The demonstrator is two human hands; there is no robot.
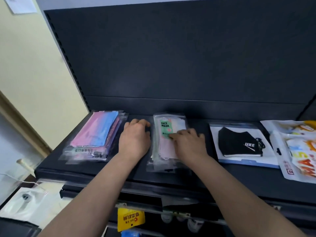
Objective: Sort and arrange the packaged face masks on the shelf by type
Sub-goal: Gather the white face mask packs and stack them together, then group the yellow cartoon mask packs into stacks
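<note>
Fingers [141,123] of the left hand [134,141] are bent and close together, tips down on the dark shelf [171,175]. To their left lies the pink and blue pile [95,135], flat at the shelf's left end. Just to their right is the face mask pile [165,124] with the green label, in the middle of the shelf. The tips are at that pile's left edge; I cannot tell if they hold it or only push it. The right hand [189,146] lies on top of the same pile, its fingers [183,132] close together and a little bent, pressing on the top pack by the label. Next comes the black mask pack [239,142], apart from the hand, and then the orange and white packs [297,151] at the far right, one over another.

I think the job now is to make the middle pile neat. Its packs look slippery, and some edges stick out near the front. To do it well, press softly on top so nothing slides, and push the side in with the other hand until the edges line up. Leave a gap on both sides so each kind has its own place.
</note>
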